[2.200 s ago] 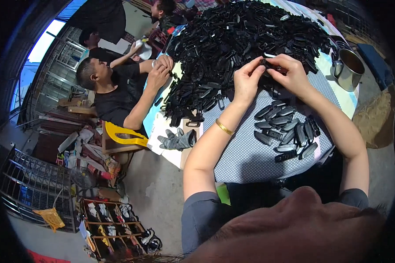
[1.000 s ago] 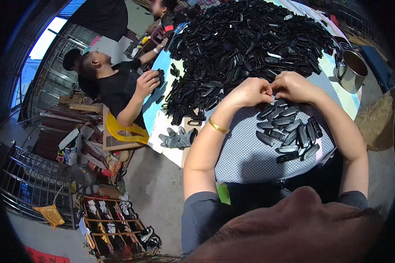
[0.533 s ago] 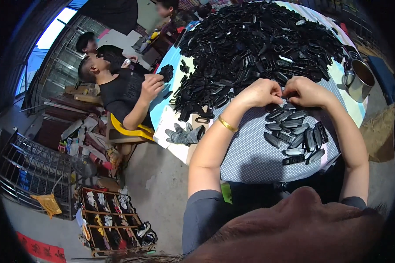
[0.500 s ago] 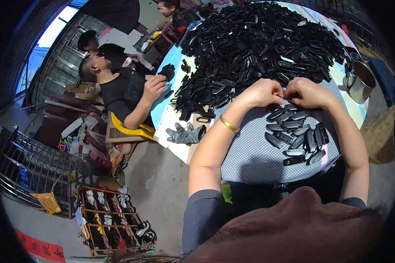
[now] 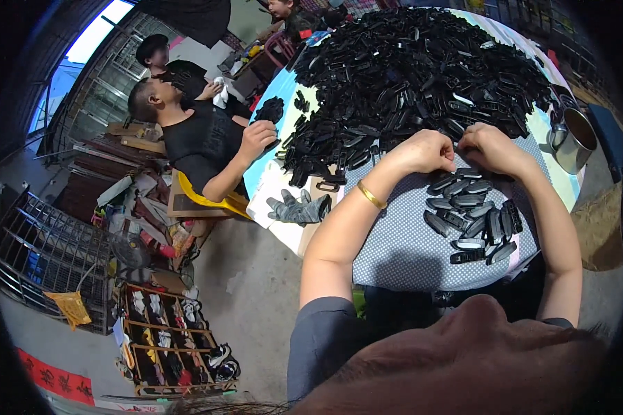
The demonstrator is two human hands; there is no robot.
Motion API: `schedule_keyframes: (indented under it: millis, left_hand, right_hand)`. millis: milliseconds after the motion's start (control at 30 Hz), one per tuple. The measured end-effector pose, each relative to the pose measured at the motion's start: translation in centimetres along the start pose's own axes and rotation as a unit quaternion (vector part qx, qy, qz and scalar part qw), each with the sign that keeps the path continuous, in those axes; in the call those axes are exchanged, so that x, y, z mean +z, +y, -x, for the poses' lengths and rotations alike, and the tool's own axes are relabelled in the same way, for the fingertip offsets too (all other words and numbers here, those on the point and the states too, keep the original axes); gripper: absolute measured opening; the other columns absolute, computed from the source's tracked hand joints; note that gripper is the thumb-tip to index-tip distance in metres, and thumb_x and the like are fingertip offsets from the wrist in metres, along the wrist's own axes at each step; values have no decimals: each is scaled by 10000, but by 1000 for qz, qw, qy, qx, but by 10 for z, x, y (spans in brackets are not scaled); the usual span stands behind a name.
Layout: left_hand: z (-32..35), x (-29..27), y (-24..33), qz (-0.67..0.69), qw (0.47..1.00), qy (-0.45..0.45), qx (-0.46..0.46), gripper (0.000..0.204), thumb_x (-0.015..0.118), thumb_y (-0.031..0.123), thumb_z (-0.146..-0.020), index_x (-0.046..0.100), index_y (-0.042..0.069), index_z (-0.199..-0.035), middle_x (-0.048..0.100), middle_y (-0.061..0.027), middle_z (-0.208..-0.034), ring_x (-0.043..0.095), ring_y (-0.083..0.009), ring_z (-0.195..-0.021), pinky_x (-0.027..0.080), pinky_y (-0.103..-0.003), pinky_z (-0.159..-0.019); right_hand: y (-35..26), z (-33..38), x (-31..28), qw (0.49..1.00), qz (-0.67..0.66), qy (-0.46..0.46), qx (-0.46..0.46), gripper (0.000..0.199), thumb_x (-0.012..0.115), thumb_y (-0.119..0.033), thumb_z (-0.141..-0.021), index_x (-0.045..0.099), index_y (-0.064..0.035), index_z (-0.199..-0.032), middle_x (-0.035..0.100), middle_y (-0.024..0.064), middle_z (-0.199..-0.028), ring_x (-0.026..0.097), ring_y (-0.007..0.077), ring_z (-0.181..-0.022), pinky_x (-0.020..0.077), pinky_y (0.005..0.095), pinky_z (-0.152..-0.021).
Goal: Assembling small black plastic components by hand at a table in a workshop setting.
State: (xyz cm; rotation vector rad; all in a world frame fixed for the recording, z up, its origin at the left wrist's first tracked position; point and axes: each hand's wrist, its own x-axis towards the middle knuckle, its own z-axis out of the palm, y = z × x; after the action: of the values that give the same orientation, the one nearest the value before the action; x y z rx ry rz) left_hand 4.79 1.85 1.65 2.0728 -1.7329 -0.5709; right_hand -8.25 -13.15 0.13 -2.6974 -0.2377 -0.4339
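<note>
My left hand (image 5: 428, 151), a gold bangle on its wrist, is curled with thumb and fingers close together at the near edge of a big heap of black plastic parts (image 5: 408, 76). Just to its right, my right hand (image 5: 493, 149) bends its fingers down at the same edge. Anything between the fingers of either hand is hidden or too small to make out. Below my hands, a small group of oblong black and grey plastic parts (image 5: 467, 203) lies on a dotted grey cloth (image 5: 394, 242).
A metal mug (image 5: 574, 142) stands at the table's right edge. A grey glove (image 5: 298, 209) lies left of my left forearm. A co-worker's hand (image 5: 258, 138) is over the table's left side; a yellow chair (image 5: 208, 200) is there. A shoe rack (image 5: 169, 339) stands lower left.
My fingertips have moved slightly apart, the right hand a little farther from the left. The whole view has shifted a little. The co-worker's hand at the left is slightly lower over the table.
</note>
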Motion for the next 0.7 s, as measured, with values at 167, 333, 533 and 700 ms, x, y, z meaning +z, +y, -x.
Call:
schedule_keyframes:
  millis: [167,333,533,700]
  left_hand:
    - [-1,2,4,6,1000,-14,-4,250,724,167,-655,618,8,-816,604,-64,-675,555,-131,-613,450,-270,-585]
    - [-4,10,5,43,999,-1,14,263,725,146,-656,614,5,-849,593,-48,-665,543,-115,-610,446,-260,-588]
    - [-6,13,3,59,998,-12,31,251,713,157,-683,616,6,-859,598,-45,-668,541,-101,-617,444,-250,-595]
    - [-5,12,5,67,997,-21,21,247,704,159,-698,612,-3,-861,604,-43,-667,545,-96,-625,443,-248,-592]
  right_hand:
    - [3,-4,-1,994,-11,104,-15,235,612,-32,-699,590,5,-929,582,134,-840,559,278,-774,453,338,-698]
    - [11,-9,2,966,-142,204,73,237,610,-55,-730,597,16,-956,606,134,-883,601,216,-751,472,292,-663]
    - [20,-9,3,957,-134,236,102,192,608,-43,-735,597,7,-920,569,63,-809,549,116,-675,441,235,-592]
    - [11,-9,2,955,-148,237,101,180,608,-33,-716,600,5,-892,563,69,-801,553,139,-671,444,247,-593]
